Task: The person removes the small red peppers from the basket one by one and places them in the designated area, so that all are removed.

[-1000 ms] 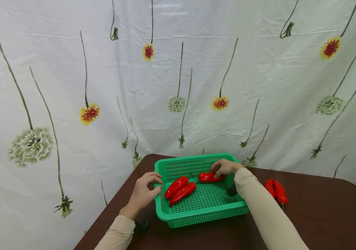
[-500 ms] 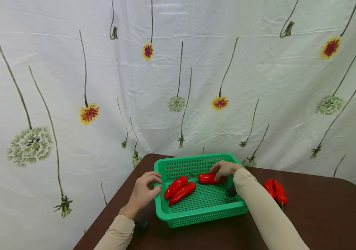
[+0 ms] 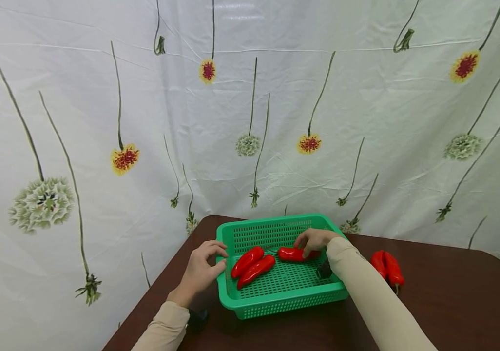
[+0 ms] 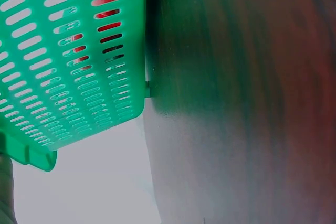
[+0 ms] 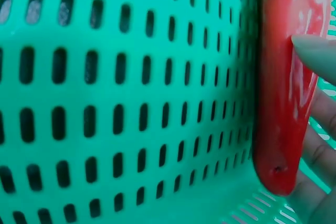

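In the head view, the right hand (image 3: 318, 240) reaches into the green basket (image 3: 291, 296) and grips a red pepper (image 3: 290, 254) lying along its back right part. The right wrist view shows the thumb (image 5: 317, 53) on one side of that pepper (image 5: 283, 93) and fingers on the other. Two more peppers, an upper one (image 3: 247, 262) and a lower one (image 3: 256, 272), lie side by side at the basket's left. The left hand (image 3: 201, 268) rests at the left rim, thumb and fingers apart and loosely bent.
Outside the basket, to its right, two red peppers, one (image 3: 379, 263) beside the other (image 3: 393, 269), lie on the dark brown table (image 3: 451, 292). A white cloth with printed flowers (image 3: 250, 170) hangs behind the table.
The right hand and its pepper have shifted slightly toward the front of the basket. The left hand and the other peppers look unmoved.
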{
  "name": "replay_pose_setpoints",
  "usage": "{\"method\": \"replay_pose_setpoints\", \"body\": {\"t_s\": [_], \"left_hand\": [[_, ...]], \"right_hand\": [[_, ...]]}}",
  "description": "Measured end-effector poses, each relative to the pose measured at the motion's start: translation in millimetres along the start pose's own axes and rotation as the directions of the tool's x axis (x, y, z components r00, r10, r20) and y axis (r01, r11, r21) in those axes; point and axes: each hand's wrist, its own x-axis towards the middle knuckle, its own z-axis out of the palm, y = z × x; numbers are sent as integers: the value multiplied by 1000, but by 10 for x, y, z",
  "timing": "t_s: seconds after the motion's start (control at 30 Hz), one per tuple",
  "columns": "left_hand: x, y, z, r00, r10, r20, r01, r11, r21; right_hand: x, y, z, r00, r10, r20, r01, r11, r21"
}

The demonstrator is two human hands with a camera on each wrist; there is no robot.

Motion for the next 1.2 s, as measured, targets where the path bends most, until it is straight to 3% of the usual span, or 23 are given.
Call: {"method": "replay_pose_setpoints", "body": {"t_s": [0.2,0.83,1.2], "left_hand": [[1,4,-5,1000,6,0,-6,1000,-8],[0,8,-4,1000,-1,-4,1,1000,3],[-2,16,-2,1000,2,1,-2,1000,2]], "right_hand": [[-21,-22,12,1000,17,24,-17,1000,9],[3,-11,17,984,77,162,-104,980,169],[-11,-14,-2,977,39,207,-93,962,257]]}}
